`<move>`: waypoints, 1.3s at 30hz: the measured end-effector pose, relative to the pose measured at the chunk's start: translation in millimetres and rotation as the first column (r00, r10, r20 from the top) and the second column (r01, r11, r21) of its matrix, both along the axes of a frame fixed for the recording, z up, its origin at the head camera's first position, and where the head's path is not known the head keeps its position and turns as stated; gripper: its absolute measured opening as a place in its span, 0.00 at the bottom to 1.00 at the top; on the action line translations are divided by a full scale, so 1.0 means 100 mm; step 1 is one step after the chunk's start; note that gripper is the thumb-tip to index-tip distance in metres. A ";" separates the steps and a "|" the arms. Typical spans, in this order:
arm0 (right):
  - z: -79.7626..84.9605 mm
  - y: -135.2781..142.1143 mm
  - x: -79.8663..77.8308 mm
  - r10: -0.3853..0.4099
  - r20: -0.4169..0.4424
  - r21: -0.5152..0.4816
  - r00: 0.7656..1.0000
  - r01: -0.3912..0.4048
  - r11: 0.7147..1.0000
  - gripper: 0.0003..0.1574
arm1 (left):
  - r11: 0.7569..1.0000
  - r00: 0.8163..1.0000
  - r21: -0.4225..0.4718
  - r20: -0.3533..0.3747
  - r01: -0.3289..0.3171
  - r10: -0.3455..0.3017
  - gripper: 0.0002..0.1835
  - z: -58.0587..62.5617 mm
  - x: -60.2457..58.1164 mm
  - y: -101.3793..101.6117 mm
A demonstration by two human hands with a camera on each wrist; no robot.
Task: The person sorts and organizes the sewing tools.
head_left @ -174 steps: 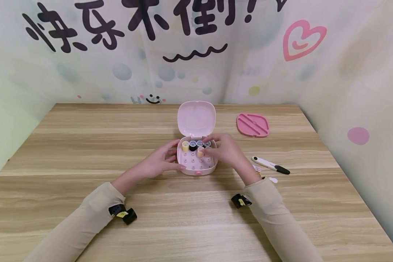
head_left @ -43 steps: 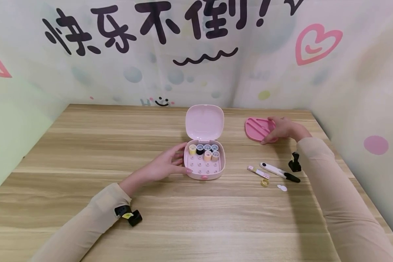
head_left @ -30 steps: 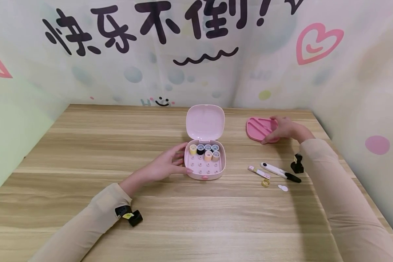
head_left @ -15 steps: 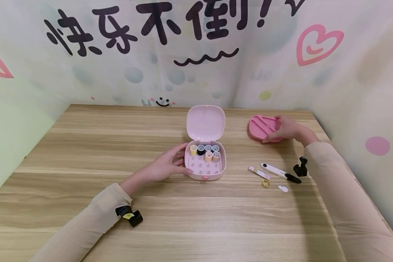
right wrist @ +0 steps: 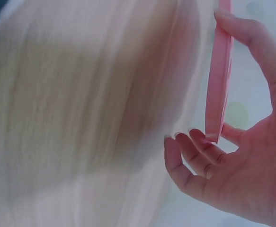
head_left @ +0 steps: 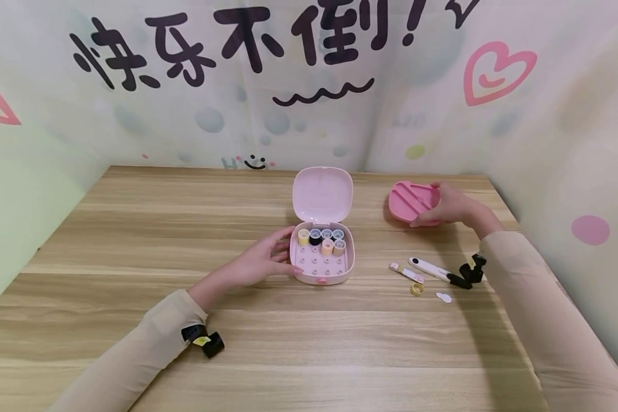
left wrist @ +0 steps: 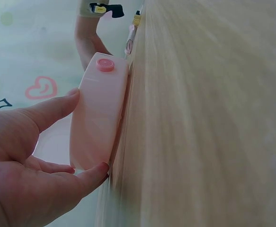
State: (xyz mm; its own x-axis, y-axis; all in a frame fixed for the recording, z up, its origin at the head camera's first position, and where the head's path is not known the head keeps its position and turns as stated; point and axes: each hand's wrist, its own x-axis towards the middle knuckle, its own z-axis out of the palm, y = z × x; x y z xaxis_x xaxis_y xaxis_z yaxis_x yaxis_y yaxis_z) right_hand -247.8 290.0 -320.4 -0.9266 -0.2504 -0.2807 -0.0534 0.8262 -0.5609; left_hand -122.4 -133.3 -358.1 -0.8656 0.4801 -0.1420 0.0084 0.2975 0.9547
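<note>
A pale pink sewing box (head_left: pixel 322 280) stands on the table with its lid (head_left: pixel 323 194) raised. My left hand (head_left: pixel 260 258) holds its left side; in the left wrist view the thumb lies at the rim and a fingertip low near the table. Inside the box, several thread spools stand on pegs, among them a yellow spool (head_left: pixel 303 237), a black spool (head_left: pixel 315 238) and a peach spool (head_left: pixel 327 247). Bare pegs fill the front rows. My right hand (head_left: pixel 450 207) grips a darker pink divided tray (head_left: pixel 408 201) by its right side, tilted just above the table in the right wrist view.
Right of the box lie a white, black-ended tool (head_left: pixel 435 270), a patterned strip (head_left: pixel 407 273), a gold ring (head_left: pixel 417 289) and a small white flat piece (head_left: pixel 444 297). A printed cloth (head_left: pixel 185 131) hangs behind the table's back edge.
Earlier my right hand was at the spools in the box; it then moved to the pink tray, gripped it and lifted it slightly. My left hand stays at the box.
</note>
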 end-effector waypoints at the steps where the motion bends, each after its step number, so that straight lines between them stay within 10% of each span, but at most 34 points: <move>1: 0.01 -0.01 0.02 -0.002 -0.003 -0.009 1.000 0.002 1.000 0.73 | 1.000 1.000 0.001 -0.002 0.000 0.000 0.50 0.00 0.00 0.00; 24: 0.15 -0.44 0.54 -0.095 -0.078 -0.032 0.992 0.093 0.995 0.78 | 1.000 1.000 -0.022 -0.006 -0.007 0.007 0.49 0.01 0.00 0.00; 39: 0.18 -0.63 0.85 -0.021 -0.096 -0.091 0.995 0.012 0.996 0.79 | 1.000 1.000 0.014 -0.011 0.021 -0.021 0.48 -0.02 -0.02 -0.01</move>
